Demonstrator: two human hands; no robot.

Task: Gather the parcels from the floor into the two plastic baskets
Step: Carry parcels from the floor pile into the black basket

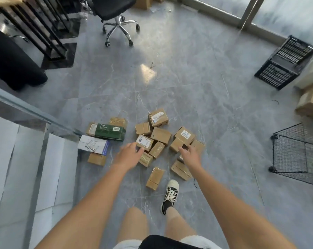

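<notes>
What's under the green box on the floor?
The green box lies across two brown parcels: one sticks out at its left end, another peeks out behind it. Whatever else lies beneath it is covered.

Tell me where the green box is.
In the head view, the green box lies on the floor left of the brown parcel cluster, just above the white box, beyond the left hand.

Both arms reach down over a scatter of brown parcels on the grey floor. The left hand hovers with loose fingers at a labelled box; the right hand curls just over another carton. A green box lies left, a black plastic basket well off to the right, tipped on its side.
</notes>
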